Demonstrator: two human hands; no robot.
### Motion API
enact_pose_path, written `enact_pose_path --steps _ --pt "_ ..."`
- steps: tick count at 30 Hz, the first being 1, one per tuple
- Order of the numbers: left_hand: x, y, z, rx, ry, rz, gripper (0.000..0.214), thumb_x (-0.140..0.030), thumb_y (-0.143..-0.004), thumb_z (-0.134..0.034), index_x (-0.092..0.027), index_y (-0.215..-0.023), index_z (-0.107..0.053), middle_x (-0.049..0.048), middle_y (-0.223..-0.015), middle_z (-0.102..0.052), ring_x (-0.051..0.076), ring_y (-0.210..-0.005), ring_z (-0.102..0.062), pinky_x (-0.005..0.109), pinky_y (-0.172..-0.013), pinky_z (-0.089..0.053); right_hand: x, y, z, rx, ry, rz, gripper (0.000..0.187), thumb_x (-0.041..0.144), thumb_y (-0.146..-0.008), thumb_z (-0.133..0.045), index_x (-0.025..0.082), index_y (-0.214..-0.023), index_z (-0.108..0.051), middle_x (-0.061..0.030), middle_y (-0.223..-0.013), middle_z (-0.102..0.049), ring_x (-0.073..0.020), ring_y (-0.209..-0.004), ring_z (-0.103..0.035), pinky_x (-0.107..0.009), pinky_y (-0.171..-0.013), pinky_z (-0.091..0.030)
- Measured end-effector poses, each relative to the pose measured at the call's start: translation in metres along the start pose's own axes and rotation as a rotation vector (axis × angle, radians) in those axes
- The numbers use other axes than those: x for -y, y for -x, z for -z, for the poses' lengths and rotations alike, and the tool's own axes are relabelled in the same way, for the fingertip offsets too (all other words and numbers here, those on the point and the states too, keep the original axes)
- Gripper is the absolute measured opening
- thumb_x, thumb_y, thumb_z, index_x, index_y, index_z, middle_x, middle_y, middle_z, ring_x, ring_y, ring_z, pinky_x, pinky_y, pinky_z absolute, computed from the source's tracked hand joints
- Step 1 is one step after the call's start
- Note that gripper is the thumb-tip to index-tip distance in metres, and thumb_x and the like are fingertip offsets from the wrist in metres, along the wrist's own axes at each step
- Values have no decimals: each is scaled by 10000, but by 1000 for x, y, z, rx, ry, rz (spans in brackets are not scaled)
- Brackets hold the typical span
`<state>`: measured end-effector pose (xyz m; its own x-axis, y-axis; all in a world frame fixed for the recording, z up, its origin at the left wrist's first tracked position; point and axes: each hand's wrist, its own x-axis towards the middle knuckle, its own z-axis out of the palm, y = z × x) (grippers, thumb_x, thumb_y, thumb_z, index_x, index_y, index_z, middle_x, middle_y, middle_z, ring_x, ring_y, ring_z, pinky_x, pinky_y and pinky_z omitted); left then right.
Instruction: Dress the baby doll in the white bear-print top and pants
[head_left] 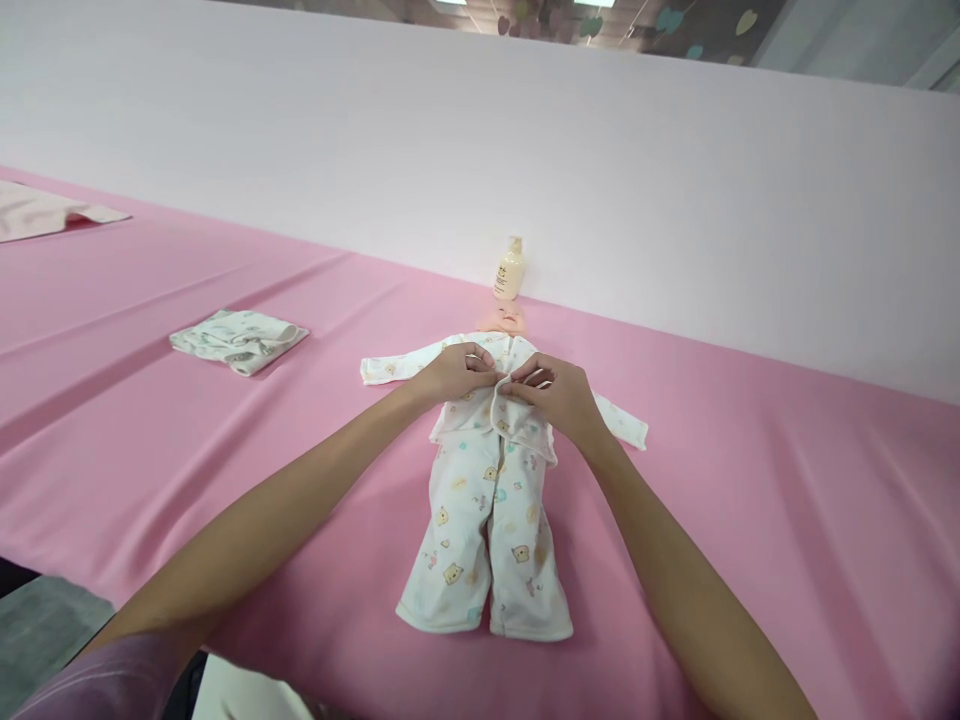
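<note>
A baby doll [504,318] lies on its back, its head toward the wall. It wears a white printed jacket [461,412] and matching trousers [459,520] with small animal pictures. My left hand [459,372] pinches one front edge of the jacket at the chest. From the other side, my right hand [551,390] pinches the facing front edge, the fingertips of both hands nearly meeting. Below them the jacket front hangs slightly apart. Whatever fastening sits between the fingers is hidden. The doll's sleeves stretch out to both sides.
A cream pump bottle [510,272] stands behind the doll's head, against the white wall [300,130]. A folded printed cloth [238,340] lies to the left, and a pale pink cloth [52,212] lies at the far left. Pink fabric [712,500] with creases covers the table.
</note>
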<state>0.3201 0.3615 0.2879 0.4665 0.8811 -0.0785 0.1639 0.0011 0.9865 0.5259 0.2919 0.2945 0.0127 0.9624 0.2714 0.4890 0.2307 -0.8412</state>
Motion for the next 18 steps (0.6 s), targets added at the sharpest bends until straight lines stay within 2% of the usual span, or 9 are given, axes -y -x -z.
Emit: enact_pose_path --steps 5,12,14,18 --pt "-3 3 -4 -40 28 26 404 -322 -722 -974 -198 -898 -632 -59 -686 -637 52 -495 -454 201 -463 -348 -3 -1 -6 -11 15 19 347 543 -740 -929 255 -837 -762 -21 -822 -789 -207 -731 -713 -335 -677 -566" --pt "-7 11 -7 -67 -53 -23 270 -291 -760 -915 -190 -927 -728 -33 -695 -701 73 -492 -478 224 -485 -364 -7 -1 -10 -37 99 80 317 491 -760 -929 252 -842 -736 -16 -837 -781 -196 -720 -696 -348 -706 -565" --pt "-9 13 -8 -76 -104 -43 235 -289 -766 -904 -189 -916 -754 -12 -728 -742 99 -556 -565 228 -531 -412 -7 1 -12 -62 136 108 296 460 -777 -919 252 -824 -714 -14 -850 -778 -189 -709 -683 -349 -704 -556" --pt "-11 17 -9 -47 -133 -59 246 -306 -762 -909 -193 -935 -776 40 -922 -826 174 -829 -748 236 -679 -525 -8 3 -15 -93 142 154 327 492 -827 -873 250 -763 -663 -16 -825 -771 -193 -723 -672 -350 -710 -545"
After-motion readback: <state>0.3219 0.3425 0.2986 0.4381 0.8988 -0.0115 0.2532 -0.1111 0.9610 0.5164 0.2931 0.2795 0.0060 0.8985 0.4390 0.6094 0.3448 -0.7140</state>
